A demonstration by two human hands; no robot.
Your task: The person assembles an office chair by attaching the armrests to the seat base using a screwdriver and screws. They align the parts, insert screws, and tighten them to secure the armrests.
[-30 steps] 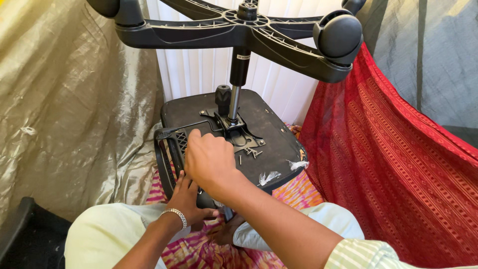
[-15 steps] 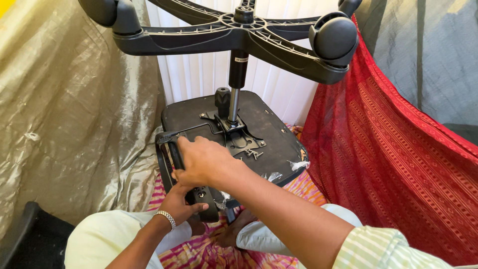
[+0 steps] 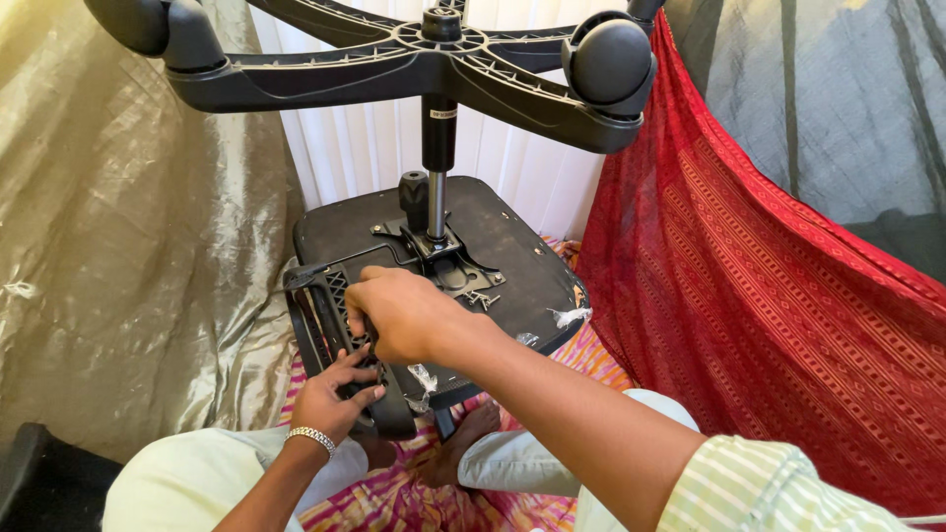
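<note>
Centre frame: upturned black office chair seat (image 3: 493, 246) on a pink patterned floor cloth (image 3: 394, 502), star base (image 3: 424, 59) overhead. My right hand (image 3: 399, 315) and left hand (image 3: 335, 399), fingers clamped on its black armrest (image 3: 325, 325) at lower left. Olive drape (image 3: 118, 276) left, red fabric (image 3: 769, 296) right, white curtain (image 3: 355, 148) behind.

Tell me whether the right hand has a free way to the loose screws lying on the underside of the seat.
Probably yes. The right hand rests on the black armrest, and the loose screws lie uncovered on the seat underside beside it, with nothing between.
</note>
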